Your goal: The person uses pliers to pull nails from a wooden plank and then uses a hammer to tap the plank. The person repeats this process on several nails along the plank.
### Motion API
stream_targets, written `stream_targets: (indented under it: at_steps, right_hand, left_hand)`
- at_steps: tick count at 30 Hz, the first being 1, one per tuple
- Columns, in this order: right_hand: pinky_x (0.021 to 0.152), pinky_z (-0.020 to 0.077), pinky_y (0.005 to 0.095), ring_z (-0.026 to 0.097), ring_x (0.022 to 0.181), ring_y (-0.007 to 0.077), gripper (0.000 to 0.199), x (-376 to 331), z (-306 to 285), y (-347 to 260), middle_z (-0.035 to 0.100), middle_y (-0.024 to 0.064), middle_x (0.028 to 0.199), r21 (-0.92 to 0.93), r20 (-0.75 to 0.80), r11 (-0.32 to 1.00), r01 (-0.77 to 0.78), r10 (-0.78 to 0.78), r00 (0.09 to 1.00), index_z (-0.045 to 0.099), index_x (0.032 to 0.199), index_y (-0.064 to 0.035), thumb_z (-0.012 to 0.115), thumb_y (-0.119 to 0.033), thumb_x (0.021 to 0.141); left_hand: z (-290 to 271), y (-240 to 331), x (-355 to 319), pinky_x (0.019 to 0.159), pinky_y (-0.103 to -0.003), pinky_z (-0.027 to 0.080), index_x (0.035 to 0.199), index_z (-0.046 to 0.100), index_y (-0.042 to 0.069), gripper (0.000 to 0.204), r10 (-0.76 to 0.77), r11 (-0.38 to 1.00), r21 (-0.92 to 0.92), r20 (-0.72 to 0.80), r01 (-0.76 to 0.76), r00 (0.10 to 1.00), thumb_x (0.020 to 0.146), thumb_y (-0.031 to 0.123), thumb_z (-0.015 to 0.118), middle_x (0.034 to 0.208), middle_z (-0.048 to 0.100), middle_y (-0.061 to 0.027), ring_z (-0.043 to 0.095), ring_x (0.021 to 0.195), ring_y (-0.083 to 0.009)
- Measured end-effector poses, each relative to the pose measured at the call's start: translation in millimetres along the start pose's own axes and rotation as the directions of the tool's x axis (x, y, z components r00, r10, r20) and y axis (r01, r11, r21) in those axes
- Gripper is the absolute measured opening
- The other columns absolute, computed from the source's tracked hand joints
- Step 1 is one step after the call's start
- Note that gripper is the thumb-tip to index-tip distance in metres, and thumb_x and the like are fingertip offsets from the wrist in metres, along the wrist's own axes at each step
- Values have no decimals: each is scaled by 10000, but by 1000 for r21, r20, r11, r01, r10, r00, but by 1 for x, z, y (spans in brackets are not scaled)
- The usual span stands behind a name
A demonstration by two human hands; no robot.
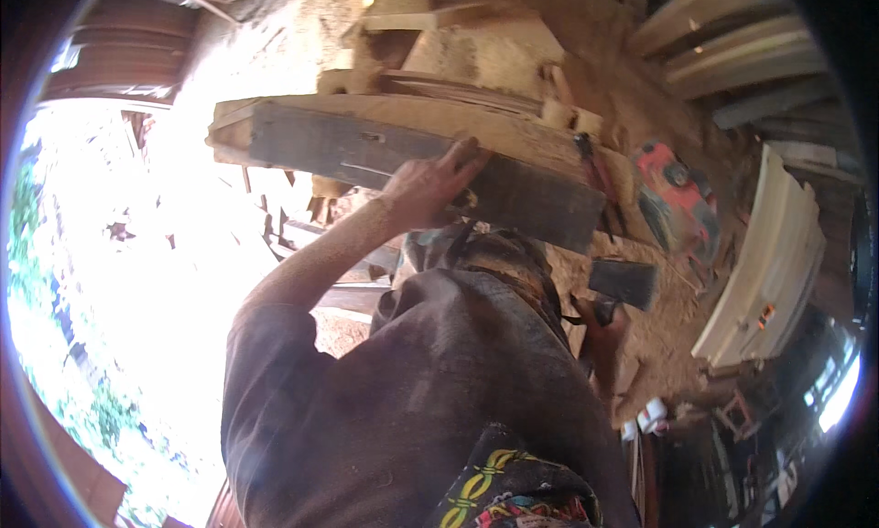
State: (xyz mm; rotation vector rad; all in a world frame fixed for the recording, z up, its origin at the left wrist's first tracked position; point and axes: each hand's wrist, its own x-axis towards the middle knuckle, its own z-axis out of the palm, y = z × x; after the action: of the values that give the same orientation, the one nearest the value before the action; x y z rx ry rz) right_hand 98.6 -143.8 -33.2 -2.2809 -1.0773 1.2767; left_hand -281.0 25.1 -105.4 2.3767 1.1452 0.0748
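Observation:
A long dark grey board (540, 194) lies across the pale wooden bench (366, 111) in front of me. My left hand (430, 187) rests on the board near its middle, fingers stretched out and holding nothing. Low beside my right hip, my right hand (604, 334) is closed around what looks like the handle of a tool with a dark, flat rectangular head (623, 283). Its exact kind is unclear, and my fingers are partly in shadow. At the board's right end lies a slim tool with reddish handles and a black head (597, 169).
Right of the bench sits a red and grey object (678, 198) with a round dark part. Farther right lies a pale curved plank (765, 258). Timber beams (732, 33) lie at the far right. White cylindrical containers (652, 416) stand low on the right. Bright daylight washes out the left.

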Motion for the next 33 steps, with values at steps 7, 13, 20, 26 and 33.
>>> stream_targets:
  at_steps: [7, 13, 20, 26, 33]
  right_hand:
    - [733, 527, 321, 673, 773, 152, 211, 23, 17, -67, 731, 79, 832, 95, -178, 939, 329, -310, 934, 696, 939, 30, 795, -155, 955]
    - [717, 499, 285, 659, 762, 110, 202, 11, 43, -142, 713, 50, 790, 267, -37, 893, 361, -365, 930, 681, 885, 15, 780, -137, 973]
    - [645, 487, 276, 640, 679, 108, 185, 4, 67, -151, 698, 39, 753, 304, -54, 841, 447, -453, 890, 672, 893, 2, 808, -111, 949]
    - [647, 481, 271, 628, 679, 110, 169, 2, 74, -153, 663, 28, 754, 339, -39, 817, 467, -484, 874, 658, 909, -10, 794, -97, 960]
    - [691, 487, 263, 622, 718, 104, 169, -8, 79, -179, 648, 24, 775, 301, -45, 844, 443, -452, 891, 655, 908, -19, 793, -101, 961]
  left_hand:
    - [-102, -21, -9, 665, -351, 586, 1100, 751, 83, 394, -546, 688, -654, -180, 315, 818, 895, 405, 851, 880, 741, -57, 707, 796, -150]
    - [-115, -43, -12, 657, -276, 463, 963, 765, 88, 294, -636, 411, -908, -348, -80, 688, 919, 366, 849, 741, 639, 51, 583, 690, -56]
    - [-96, -61, -10, 675, -280, 499, 995, 772, 53, 248, -649, 395, -899, -418, -188, 635, 929, 281, 843, 815, 710, 22, 625, 736, -69]
    - [-85, -63, -9, 729, -283, 535, 1012, 766, 35, 223, -658, 423, -875, -476, -236, 583, 940, 236, 828, 876, 745, 2, 669, 806, -81]
    - [-84, -67, -15, 729, -279, 533, 995, 749, 51, 239, -639, 434, -876, -465, -211, 613, 939, 267, 836, 841, 720, 10, 666, 799, -79]
